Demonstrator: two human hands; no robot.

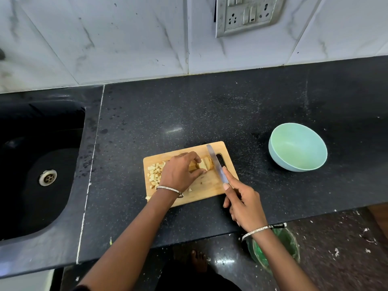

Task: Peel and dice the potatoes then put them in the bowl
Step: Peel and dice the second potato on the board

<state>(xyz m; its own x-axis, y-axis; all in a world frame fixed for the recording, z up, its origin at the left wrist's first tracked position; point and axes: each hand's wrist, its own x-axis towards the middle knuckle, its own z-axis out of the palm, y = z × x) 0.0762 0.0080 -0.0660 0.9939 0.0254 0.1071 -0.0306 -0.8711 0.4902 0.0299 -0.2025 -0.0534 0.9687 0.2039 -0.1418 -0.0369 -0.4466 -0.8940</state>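
A wooden cutting board (210,190) lies on the black counter. On its middle sits a sliced potato piece (206,163), held down by the fingertips of my left hand (180,172). My right hand (243,201) grips the handle of a knife (216,162), index finger along the spine; the blade lies just right of the potato, pointing away from me. A heap of potato cubes (155,173) lies at the board's left end, partly hidden by my left hand. An empty pale green bowl (298,147) stands on the counter to the right of the board.
A black sink (37,164) with a metal drain takes up the left. The tiled wall with a socket plate (247,13) rises behind the counter. Below the counter's front edge stands a green bin (279,248), and my bare foot (198,261) shows on the floor.
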